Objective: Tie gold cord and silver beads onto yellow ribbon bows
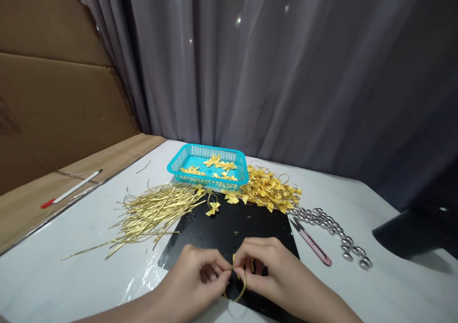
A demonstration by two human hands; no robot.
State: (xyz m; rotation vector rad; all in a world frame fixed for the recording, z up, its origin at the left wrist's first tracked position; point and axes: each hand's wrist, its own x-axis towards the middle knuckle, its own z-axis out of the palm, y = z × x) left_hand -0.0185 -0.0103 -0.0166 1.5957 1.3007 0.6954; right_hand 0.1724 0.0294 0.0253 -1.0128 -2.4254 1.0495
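Observation:
Over the black mat (229,227), my left hand (202,275) pinches a gold tie (244,287) between thumb and fingertips. Close beside it, my right hand (266,268) is closed on the same tie, and bits of gold ribbon show between its fingers. The tie hangs in a loop below both hands. On the mat's far edge lies a gold bow (213,208) with a looped tie. A pile of gold bows (270,189) sits behind the mat at the right, and a bundle of gold ties (157,211) lies at the left.
A blue basket (171,170) holding several bows stands at the back. Silver beads (324,219) and a pink cutter (315,247) lie at the right, near a dark object (404,232). A red-capped pen (71,189) rests on cardboard (53,98) at the left.

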